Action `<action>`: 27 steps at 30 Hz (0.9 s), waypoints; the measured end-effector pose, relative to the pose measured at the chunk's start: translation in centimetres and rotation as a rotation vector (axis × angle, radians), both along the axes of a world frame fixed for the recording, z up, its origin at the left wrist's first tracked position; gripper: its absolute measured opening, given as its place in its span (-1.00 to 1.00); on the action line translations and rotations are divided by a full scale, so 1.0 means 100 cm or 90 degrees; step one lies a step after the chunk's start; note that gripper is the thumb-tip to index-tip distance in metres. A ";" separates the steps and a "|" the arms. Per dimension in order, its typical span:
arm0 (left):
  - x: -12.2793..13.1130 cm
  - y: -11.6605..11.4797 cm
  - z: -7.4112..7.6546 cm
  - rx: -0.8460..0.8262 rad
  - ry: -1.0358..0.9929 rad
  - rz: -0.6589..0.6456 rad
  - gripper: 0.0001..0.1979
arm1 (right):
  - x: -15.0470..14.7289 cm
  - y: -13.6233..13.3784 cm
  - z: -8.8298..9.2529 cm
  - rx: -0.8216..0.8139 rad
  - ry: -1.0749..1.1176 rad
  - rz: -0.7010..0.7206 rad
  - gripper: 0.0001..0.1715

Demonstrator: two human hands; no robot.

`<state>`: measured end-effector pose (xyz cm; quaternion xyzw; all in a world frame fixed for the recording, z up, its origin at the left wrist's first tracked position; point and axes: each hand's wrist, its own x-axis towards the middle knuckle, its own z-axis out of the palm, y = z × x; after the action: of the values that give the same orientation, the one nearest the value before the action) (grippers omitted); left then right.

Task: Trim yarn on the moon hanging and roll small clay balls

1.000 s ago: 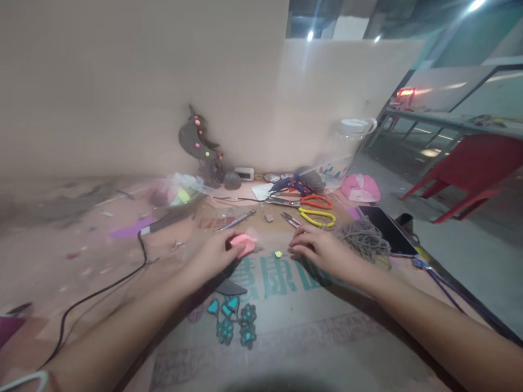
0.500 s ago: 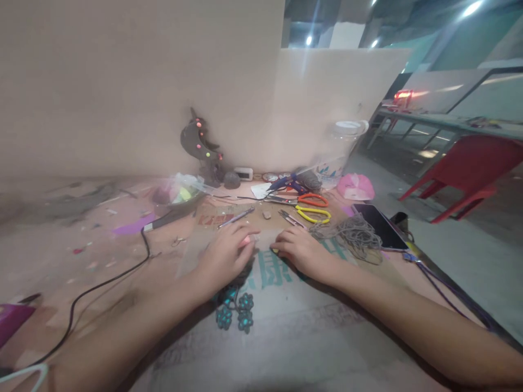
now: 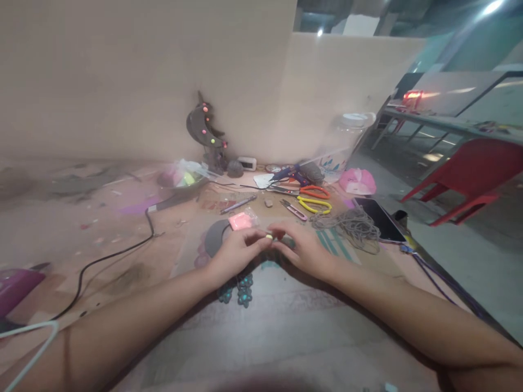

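Note:
A small yellow piece, ball-like in shape (image 3: 268,237), sits at the meeting fingertips of both hands. My left hand (image 3: 239,250) is closed, its thumb and index finger pinching the piece from the left. My right hand (image 3: 304,251) comes from the other side with curled fingers touching it; its exact grip is partly hidden. Behind my left hand lies a clear packet with a pink block (image 3: 242,220). Beside that hand is a grey crescent shape (image 3: 214,238), partly covered. Dark flower-shaped pieces with turquoise centres (image 3: 245,291) lie below my left wrist.
Yellow-handled scissors (image 3: 314,204), orange-handled pliers (image 3: 314,191), thread snips (image 3: 294,210) and a pen (image 3: 238,204) lie beyond my hands. Grey cord (image 3: 347,226) and a tablet (image 3: 379,220) are to the right. A decorated crescent (image 3: 200,128) stands by the wall; a black cable (image 3: 106,256) runs left.
My hands have come together, bringing the yellow piece between their fingertips. The pink packet, formerly under my left hand, now lies uncovered on the table, and the grey crescent shows beside it.

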<state>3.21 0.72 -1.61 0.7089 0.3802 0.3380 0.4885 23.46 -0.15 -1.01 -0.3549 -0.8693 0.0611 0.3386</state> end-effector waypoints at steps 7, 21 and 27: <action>-0.010 0.004 0.009 0.125 0.091 -0.012 -0.77 | 0.013 -0.002 0.006 0.134 -0.052 0.066 -0.76; -0.024 0.020 0.007 0.262 0.084 0.199 -0.64 | 0.024 -0.015 0.017 0.007 -0.215 0.065 -0.19; -0.045 0.049 0.008 0.257 0.120 0.305 -0.64 | -0.026 0.018 0.007 -0.039 -0.279 0.265 -0.05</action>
<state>-1.30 5.57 -0.81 0.7099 0.5052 0.4448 0.2073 20.81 1.67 -0.28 -0.1839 -0.9735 0.0771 0.1122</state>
